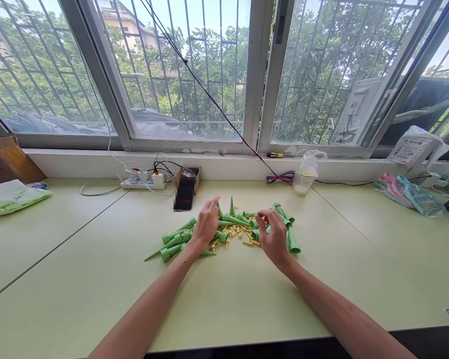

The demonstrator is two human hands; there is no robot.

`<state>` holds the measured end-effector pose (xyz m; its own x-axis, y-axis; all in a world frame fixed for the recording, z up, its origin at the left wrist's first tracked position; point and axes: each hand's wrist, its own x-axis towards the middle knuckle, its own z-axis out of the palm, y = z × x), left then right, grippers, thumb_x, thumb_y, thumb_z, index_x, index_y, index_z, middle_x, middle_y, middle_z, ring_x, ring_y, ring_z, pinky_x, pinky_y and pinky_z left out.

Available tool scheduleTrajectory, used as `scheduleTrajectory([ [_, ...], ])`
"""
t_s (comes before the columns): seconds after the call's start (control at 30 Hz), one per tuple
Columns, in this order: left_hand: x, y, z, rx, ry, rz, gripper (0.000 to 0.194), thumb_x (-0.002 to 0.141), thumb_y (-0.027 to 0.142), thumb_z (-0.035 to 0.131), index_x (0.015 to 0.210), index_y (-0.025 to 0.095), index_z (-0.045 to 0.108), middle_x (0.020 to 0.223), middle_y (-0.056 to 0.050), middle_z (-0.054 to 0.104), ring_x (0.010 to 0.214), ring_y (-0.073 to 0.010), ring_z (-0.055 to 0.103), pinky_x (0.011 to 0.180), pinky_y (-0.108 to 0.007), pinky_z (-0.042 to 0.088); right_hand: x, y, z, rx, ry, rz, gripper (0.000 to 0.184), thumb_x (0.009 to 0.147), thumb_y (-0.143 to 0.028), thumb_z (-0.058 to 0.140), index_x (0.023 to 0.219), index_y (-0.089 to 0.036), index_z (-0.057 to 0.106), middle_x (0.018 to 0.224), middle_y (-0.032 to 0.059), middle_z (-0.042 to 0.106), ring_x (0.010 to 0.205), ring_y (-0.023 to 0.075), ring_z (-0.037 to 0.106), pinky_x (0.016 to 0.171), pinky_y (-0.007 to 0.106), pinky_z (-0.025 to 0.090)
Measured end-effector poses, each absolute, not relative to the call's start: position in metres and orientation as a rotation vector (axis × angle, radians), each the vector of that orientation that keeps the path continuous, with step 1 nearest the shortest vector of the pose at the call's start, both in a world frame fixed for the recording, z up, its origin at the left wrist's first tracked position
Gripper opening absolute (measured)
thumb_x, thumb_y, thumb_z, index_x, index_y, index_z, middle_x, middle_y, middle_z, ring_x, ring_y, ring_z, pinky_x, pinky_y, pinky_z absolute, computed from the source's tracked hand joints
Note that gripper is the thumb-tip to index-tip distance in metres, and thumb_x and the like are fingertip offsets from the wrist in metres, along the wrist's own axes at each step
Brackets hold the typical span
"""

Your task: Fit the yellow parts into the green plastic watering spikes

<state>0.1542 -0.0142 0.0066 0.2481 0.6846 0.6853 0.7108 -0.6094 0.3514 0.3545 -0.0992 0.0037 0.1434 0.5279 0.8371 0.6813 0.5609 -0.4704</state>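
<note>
My left hand (208, 223) is over the left part of a pile of hollow green cones, its fingers drawn together and pointing away from me. A narrow green edge shows beside its fingertips; whether it is held is unclear. Just to the right, one green cone (232, 206) stands point up. More cones (172, 253) lie on their sides under and left of this wrist. My right hand (275, 234) has curled fingers, thumb and forefinger close together; anything between them is too small to make out. Cones (293, 242) lie beside it. Small yellow pointed tips (239, 230) are scattered between the hands.
Behind the pile are a small cardboard box (197, 178), a power strip (144, 184) with cables, and a plastic cup (305, 182) in a bag. Packaged items (411, 194) lie at the right, a green-white bag (15, 197) at the left. Windows rise behind the table (247, 309).
</note>
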Motion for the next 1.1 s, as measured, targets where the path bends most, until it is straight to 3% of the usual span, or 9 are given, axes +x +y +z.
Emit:
scheduleTrajectory([
  [0.3, 0.159, -0.026, 0.013, -2.345, -1.251, -1.451, 0.026, 0.092, 0.012, 0.045, 0.116, 0.017, 0.052, 0.103, -0.01, 0.058, 0.092, -0.0211, 0.06, 0.085, -0.035, 0.049, 0.353, -0.103, 0.006, -1.063, -1.385, -0.139, 0.01, 0.097, -0.024, 0.047, 0.091, -0.02, 0.054, 0.082, 0.004, 0.06, 0.07, 0.0165, 0.056, 0.068, 0.031, 0.047],
  [0.47, 0.17, -0.048, 0.015, -2.517, -1.016, -1.489, 0.016, 0.095, 0.019, 0.045, 0.108, 0.019, 0.055, 0.098, -0.007, 0.059, 0.09, -0.0187, 0.06, 0.082, -0.031, 0.05, 0.352, -0.102, 0.0, -1.075, -1.303, -0.088, 0.009, 0.097, -0.027, 0.05, 0.094, -0.02, 0.054, 0.084, 0.0034, 0.062, 0.074, 0.0165, 0.061, 0.07, 0.03, 0.049],
  [0.7, 0.186, -0.073, 0.003, -2.89, -0.878, -1.238, 0.024, 0.096, 0.03, 0.048, 0.117, 0.019, 0.054, 0.097, -0.008, 0.065, 0.085, -0.0192, 0.063, 0.077, -0.032, 0.051, 0.35, -0.103, -0.003, -1.036, -1.33, 0.069, 0.009, 0.096, -0.028, 0.05, 0.095, -0.02, 0.052, 0.079, 0.0017, 0.061, 0.067, 0.0153, 0.061, 0.065, 0.029, 0.05],
  [0.83, 0.188, -0.075, -0.001, -2.969, -0.901, -1.155, 0.036, 0.094, 0.033, 0.051, 0.126, 0.019, 0.05, 0.112, -0.012, 0.066, 0.096, -0.0234, 0.065, 0.084, -0.036, 0.051, 0.348, -0.103, -0.002, -1.012, -1.355, 0.121, 0.009, 0.096, -0.029, 0.049, 0.094, -0.02, 0.052, 0.076, 0.0009, 0.06, 0.065, 0.0144, 0.059, 0.063, 0.028, 0.05],
  [0.97, 0.189, -0.073, -0.004, -2.978, -0.977, -1.186, 0.034, 0.095, 0.03, 0.048, 0.126, 0.017, 0.051, 0.115, -0.013, 0.065, 0.104, -0.0252, 0.063, 0.089, -0.037, 0.049, 0.349, -0.103, -0.001, -1.035, -1.388, 0.16, 0.01, 0.097, -0.029, 0.047, 0.098, -0.02, 0.052, 0.077, 0.0014, 0.06, 0.065, 0.0148, 0.059, 0.064, 0.028, 0.05],
  [1.1, 0.189, -0.071, -0.002, -2.89, -1.186, -1.358, 0.03, 0.094, 0.032, 0.049, 0.117, 0.015, 0.056, 0.099, -0.011, 0.067, 0.083, -0.0205, 0.064, 0.076, -0.031, 0.05, 0.352, -0.1, -0.001, -1.108, -1.465, 0.112, 0.011, 0.097, -0.027, 0.047, 0.1, -0.02, 0.055, 0.086, 0.005, 0.064, 0.075, 0.0179, 0.061, 0.07, 0.031, 0.05],
])
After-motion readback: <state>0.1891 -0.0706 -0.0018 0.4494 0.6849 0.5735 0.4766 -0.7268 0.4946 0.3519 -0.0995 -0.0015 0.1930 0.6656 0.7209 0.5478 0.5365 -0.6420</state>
